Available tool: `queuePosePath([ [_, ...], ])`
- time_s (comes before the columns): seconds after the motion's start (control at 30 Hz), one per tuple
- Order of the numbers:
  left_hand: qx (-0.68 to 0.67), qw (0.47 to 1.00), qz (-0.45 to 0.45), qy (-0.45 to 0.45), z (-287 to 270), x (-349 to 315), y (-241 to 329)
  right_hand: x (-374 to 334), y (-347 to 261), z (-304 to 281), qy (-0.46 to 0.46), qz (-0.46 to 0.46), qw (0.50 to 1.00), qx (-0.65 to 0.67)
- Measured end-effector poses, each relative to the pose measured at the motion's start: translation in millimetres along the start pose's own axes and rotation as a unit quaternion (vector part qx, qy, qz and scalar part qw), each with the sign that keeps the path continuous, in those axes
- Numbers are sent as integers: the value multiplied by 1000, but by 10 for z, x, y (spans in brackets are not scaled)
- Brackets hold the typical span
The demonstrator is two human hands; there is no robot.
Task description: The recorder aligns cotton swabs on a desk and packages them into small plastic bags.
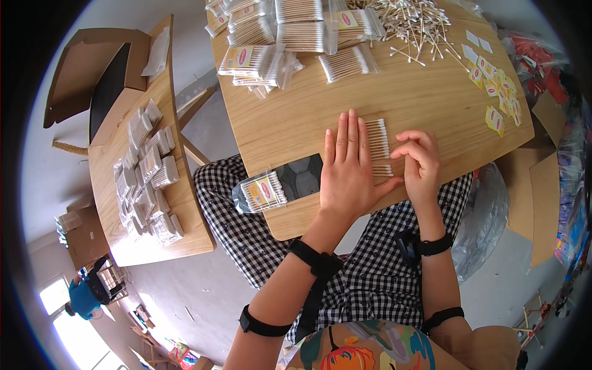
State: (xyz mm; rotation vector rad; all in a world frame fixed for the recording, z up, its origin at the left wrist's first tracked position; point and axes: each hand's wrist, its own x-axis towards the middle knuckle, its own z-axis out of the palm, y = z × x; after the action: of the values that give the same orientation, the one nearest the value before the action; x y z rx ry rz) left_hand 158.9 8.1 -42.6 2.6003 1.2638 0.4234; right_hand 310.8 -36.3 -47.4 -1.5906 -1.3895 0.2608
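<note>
My left hand (347,176) lies flat, fingers straight and close together, over the left part of a row of cotton swabs (378,139) on the wooden table. The swabs' white tips show past its right side, with a few more above its outstretched thumb. Just right of those tips is my right hand (422,161), fingers loosely bent toward them; I see nothing held in it. To the left of my left hand, a clear bag of cotton swabs with a yellow card (265,191) rests at the end of a dark flat strip (302,175).
Filled swab bags (300,36) are stacked at the table's far left, beside a loose heap of swabs (416,24). Yellow cards (502,92) lie far right. A second table (111,246) on the left carries more packs (148,179) and an open carton (132,61). A person (85,296) is farther off.
</note>
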Motion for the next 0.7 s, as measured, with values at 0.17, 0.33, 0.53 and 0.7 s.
queuePosePath([
  [0.17, -2, 1000, 1, -1, 2, 1, 1, 1, -5, -11, -6, -1, 1000, -5],
  [0.33, -5, 1000, 2, 1, 3, 4, -2, 7, -6, -8, -3, -1, 1000, -8],
  [0.53, 0, 1000, 1, 0, 11, 0, -3, 1, 0, -15, -21, -7, 1000, -20],
  [0.7, 2, 1000, 1, -1, 3, 4, -1, -1, 19, -8, -9, 4, 1000, -4],
])
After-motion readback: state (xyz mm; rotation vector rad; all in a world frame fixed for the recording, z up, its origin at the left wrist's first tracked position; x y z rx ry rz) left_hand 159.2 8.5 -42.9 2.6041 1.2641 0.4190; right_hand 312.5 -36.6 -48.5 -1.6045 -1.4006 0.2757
